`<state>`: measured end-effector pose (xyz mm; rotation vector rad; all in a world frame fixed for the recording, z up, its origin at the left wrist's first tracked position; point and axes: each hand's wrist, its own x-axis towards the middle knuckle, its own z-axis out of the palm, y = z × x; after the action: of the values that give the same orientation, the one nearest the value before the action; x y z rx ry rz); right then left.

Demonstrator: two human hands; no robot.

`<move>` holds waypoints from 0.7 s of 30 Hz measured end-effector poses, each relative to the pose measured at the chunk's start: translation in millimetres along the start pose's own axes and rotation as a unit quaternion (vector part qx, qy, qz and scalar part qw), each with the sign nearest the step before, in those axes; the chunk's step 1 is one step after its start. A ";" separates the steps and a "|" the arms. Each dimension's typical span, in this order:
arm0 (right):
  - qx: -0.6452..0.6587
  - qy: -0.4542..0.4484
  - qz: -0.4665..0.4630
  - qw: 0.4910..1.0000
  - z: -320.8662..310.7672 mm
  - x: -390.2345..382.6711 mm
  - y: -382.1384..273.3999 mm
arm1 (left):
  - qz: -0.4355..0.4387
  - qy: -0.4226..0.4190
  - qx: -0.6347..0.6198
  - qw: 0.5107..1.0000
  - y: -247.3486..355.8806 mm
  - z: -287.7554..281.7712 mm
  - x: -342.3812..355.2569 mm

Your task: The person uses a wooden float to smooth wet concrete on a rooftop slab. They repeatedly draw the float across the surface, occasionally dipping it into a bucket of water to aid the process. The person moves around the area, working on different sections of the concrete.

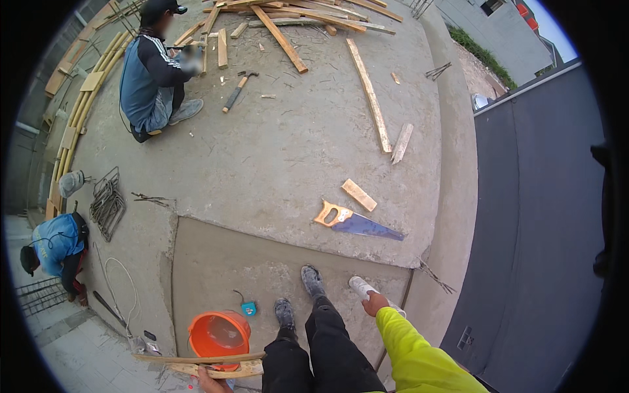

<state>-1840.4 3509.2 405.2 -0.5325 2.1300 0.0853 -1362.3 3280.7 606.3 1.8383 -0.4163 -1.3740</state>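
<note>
My left hand (211, 380), partly cut off by the lower edge, is closed around two rough wooden strips (242, 369). They lie across the near side of an orange bucket (202, 327), which has a greyish wet-looking bottom. Held low beside my right boot is a white tube-like thing (362, 286), and my right hand (375, 303) is wrapped round it; its exact kind does not show. A teal tape measure (249, 308) rests on the concrete between the bucket and my boots. Beyond my boots lies a handsaw (360, 223) with a wooden handle, beside a short wood block (359, 194).
A long plank (370, 98) and a hammer (240, 92) lie farther off, before a lumber pile (295, 19). One person (154, 72) squats at the far left; another (59, 245) bends at the left edge. Rebar ends (436, 275) stick out near a dark wall (524, 229).
</note>
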 end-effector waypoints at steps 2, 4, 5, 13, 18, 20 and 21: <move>0.033 0.017 -0.042 0.998 9.4 89.4 -20.0 | -0.011 0.061 0.016 0.998 -20.3 -13.1 7.3; 0.078 0.061 -0.067 0.993 14.9 180.7 -50.4 | -0.025 0.135 0.025 0.990 -32.8 -23.3 10.2; 0.093 0.099 -0.054 0.989 19.6 223.8 -69.4 | -0.030 0.116 0.026 0.992 -38.1 -25.5 14.8; 0.046 0.266 -0.067 0.961 78.9 440.0 -176.0 | -0.052 0.272 0.056 0.959 -104.2 -24.9 48.4; 0.035 0.304 0.028 0.952 89.1 473.1 -167.9 | -0.067 0.260 0.052 0.962 -130.1 -25.3 48.3; 0.024 0.267 0.039 0.963 85.2 472.0 -161.6 | -0.061 0.266 0.038 0.961 -133.7 -25.0 44.7; 0.015 0.242 0.030 0.970 79.5 465.4 -159.9 | -0.066 0.284 0.036 0.956 -133.6 -26.2 43.2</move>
<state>-1944.0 3226.1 8.1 -0.5070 2.6184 -0.0500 -1348.0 3347.3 480.7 2.2442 -0.0440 -0.8552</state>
